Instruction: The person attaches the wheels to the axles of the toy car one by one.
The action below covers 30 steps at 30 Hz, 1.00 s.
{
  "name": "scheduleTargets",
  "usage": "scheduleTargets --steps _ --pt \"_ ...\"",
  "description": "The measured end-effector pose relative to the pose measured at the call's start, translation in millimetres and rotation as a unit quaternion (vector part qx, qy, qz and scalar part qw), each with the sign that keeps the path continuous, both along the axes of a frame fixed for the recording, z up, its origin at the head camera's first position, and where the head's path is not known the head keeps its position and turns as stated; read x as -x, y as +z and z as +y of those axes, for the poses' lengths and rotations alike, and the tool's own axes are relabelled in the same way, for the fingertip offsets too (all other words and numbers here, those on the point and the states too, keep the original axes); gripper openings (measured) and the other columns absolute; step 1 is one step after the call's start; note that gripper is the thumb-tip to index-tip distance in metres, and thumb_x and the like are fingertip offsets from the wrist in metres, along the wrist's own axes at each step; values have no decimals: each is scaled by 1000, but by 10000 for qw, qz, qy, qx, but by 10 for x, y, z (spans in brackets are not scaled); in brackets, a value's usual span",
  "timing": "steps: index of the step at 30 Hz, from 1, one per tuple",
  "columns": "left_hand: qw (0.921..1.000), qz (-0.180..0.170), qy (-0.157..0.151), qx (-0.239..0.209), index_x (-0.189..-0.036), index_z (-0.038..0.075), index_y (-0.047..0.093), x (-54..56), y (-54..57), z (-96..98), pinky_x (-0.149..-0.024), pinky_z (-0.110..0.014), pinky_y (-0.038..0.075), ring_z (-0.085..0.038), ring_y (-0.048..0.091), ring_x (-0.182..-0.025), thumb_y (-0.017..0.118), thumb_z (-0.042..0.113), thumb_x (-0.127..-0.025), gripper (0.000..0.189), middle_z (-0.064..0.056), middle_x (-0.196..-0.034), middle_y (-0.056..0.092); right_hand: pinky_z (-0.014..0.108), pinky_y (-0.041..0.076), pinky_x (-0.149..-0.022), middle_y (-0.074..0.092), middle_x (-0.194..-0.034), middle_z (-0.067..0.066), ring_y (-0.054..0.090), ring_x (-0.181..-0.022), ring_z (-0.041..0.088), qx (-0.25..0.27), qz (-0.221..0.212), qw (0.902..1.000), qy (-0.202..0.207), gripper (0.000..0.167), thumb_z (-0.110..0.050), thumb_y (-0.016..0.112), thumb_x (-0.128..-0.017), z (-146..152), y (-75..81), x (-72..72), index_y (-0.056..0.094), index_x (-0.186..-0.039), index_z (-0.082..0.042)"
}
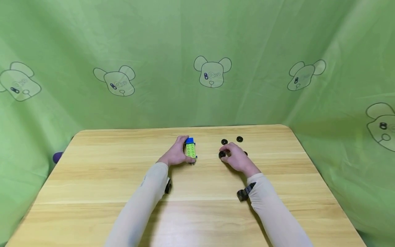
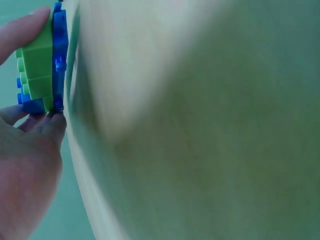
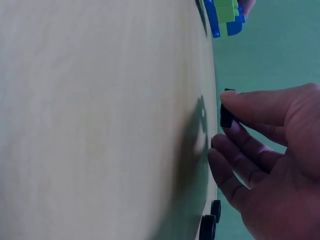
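With thumb and fingertips at its two ends, my left hand [image 1: 176, 153] grips a small building-block car [image 1: 191, 150]. The car has lime-green studded bricks and a blue brick at the far end. In the left wrist view, short blue pegs stick out along the side of its blue base [image 2: 59, 62]; no wheel shows on them. To the right, my right hand [image 1: 237, 157] pinches a small black wheel [image 3: 227, 112] between thumb and fingers, just off the table. A gap separates this wheel from the car in the head view.
Two black wheels, one left [image 1: 224, 141] and one right [image 1: 239, 139], lie on the wooden table [image 1: 197, 219] beyond my right hand. Another wheel [image 1: 245, 153] is partly hidden behind that hand. Green curtains [image 1: 166, 41] with bear-head outlines hang behind and beside the table.
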<state>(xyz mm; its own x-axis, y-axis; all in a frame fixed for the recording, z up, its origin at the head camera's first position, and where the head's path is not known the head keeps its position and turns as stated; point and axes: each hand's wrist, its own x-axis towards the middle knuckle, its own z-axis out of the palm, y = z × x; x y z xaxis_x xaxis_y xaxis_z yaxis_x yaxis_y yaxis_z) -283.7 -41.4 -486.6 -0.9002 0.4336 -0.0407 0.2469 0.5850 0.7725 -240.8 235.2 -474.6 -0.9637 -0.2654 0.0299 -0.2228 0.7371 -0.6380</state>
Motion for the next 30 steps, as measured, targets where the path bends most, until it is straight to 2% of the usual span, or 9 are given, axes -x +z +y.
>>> scheduleTargets --steps 8,12,17,23,26,30 --pt "9999 135 -31 -58 -151 2 27 -32 68 24 -114 -35 25 -26 38 -133 91 24 -69 106 -13 -147 33 49 45 -94 57 -110 14 55 -103 32 183 1 9998 -53 34 -7 72 -87 2 55 -34 63 -119 0" --pt "9995 86 -66 -309 -149 -1 28 -66 90 34 -114 -34 26 -27 40 -132 91 22 -69 105 -14 -145 34 49 46 -94 57 -111 12 55 -104 31 236 -97 9997 -57 35 -9 71 -89 -14 81 -48 62 -122 -2" --pt "9975 1 -171 -679 -151 -3 24 -142 118 55 -113 -32 28 -29 40 -133 90 16 -69 107 -15 -145 32 49 46 -93 57 -111 12 55 -104 31 219 -170 9996 -62 36 -9 71 -89 -32 127 -86 61 -123 -3" --pt "9963 11 -282 -806 -154 -1 19 -258 132 57 -113 -33 27 -31 36 -136 88 16 -71 109 -14 -148 26 49 47 -92 57 -112 11 56 -102 31 184 -125 9998 -18 37 -11 71 -89 -50 196 -134 61 -124 -4" --pt "9939 -123 -238 -1069 -153 0 21 -319 146 48 -113 -33 28 -33 36 -136 87 12 -71 106 -13 -147 25 48 48 -92 57 -113 11 56 -101 30 191 -85 9998 27 37 -12 71 -89 -69 229 -160 61 -124 -5" --pt "9853 -384 -158 -1655 -152 1 23 -384 149 37 -109 -32 34 -33 39 -135 86 5 -71 103 -11 -146 27 48 48 -92 57 -114 11 57 -102 30 216 -32 9997 121 38 -11 71 -89 -96 274 -201 60 -125 -4"
